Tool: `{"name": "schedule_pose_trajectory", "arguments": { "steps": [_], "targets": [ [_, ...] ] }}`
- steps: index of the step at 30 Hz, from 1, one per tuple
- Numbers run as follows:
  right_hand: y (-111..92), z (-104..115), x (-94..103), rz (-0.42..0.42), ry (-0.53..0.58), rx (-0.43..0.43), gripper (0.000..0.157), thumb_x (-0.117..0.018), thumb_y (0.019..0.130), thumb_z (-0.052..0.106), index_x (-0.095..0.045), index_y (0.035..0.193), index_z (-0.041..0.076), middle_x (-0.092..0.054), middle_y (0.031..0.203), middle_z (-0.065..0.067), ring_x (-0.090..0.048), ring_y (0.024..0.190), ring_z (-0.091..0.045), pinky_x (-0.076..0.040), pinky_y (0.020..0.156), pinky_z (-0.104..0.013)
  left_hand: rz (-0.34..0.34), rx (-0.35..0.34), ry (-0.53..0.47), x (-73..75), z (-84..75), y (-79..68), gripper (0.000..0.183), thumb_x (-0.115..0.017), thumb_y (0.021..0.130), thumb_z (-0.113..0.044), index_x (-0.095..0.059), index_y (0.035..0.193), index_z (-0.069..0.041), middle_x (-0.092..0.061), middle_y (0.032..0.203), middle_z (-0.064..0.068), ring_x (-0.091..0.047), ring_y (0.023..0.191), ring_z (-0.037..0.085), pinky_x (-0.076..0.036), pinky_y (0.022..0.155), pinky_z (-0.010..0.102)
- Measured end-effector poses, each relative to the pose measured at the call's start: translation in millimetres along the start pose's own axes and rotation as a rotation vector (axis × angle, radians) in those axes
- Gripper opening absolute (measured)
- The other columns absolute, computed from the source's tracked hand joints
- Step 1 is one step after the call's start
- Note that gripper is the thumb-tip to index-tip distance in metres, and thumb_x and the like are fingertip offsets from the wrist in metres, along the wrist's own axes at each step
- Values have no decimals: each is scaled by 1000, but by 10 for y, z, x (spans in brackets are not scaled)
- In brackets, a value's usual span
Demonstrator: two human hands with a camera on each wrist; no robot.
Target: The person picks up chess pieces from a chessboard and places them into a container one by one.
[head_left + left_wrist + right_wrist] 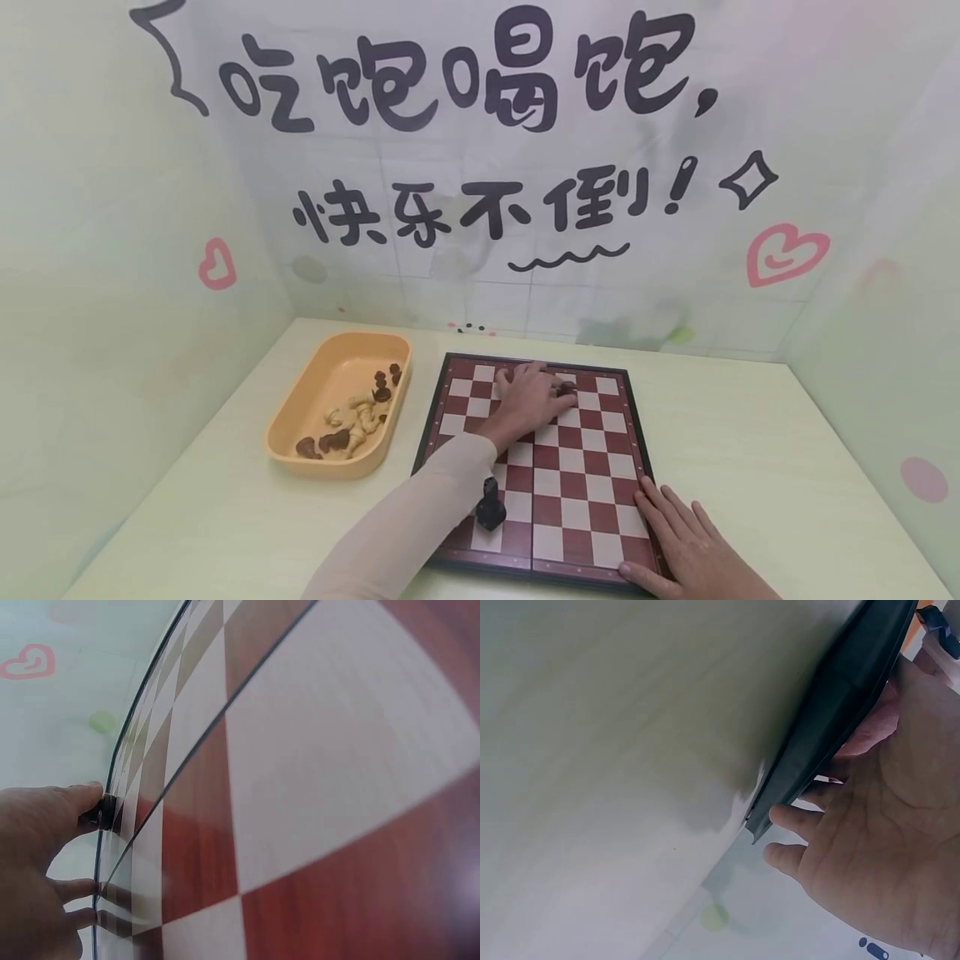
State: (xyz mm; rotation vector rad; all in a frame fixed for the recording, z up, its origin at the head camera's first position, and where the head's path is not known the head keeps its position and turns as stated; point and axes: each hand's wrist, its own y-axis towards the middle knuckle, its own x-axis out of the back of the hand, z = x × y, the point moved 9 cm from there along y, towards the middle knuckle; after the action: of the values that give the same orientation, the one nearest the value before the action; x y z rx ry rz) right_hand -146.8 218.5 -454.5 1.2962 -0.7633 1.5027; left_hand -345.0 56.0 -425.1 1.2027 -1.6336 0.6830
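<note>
A red-and-white chessboard (572,485) lies on the table, its dark seam running down the middle. My left hand (528,398) reaches across to its far rows, pinching a dark chess piece (567,388) between thumb and finger. The left wrist view shows that chess piece (107,813) standing at the board's surface, partly covered by the thumb; its kind is hidden. My right hand (693,542) lies at the near right corner with fingers extended along the board's edge. In the right wrist view, its fingertips (795,821) are at the dark side of the board (829,712).
Left of the board stands an orange plastic tray (279,429) with several pale chess pieces (362,417) and dark chess pieces (333,440). A printed cloth wall (480,292) borders the table (720,417) at the back. A black wrist device (491,507) hangs beside the left sleeve.
</note>
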Motion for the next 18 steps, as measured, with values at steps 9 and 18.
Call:
{"name": "schedule_pose_trajectory", "arguments": {
  "steps": [9,18],
  "targets": [
    [-37,15,-12,-37,-7,11,90,-70,85,65,-54,143,-1,-47,151,-17,-48,132,-43,-40,101,-64,-14,-4,-17,-35,31,-39,42,-58,100,-54,-75,125,-26,-60,141,0,-46,135,24,-21,109,68],
    [-25,13,4,-48,-5,4,90,-70,85,65,-53,144,-1,-46,152,-17,-47,133,-42,-40,101,-65,-3,-27,-15,16,-6,-46,39,-57,101,-51,-76,124,-25,-63,137,-3,-46,136,19,-13,112,69]
  ]
}}
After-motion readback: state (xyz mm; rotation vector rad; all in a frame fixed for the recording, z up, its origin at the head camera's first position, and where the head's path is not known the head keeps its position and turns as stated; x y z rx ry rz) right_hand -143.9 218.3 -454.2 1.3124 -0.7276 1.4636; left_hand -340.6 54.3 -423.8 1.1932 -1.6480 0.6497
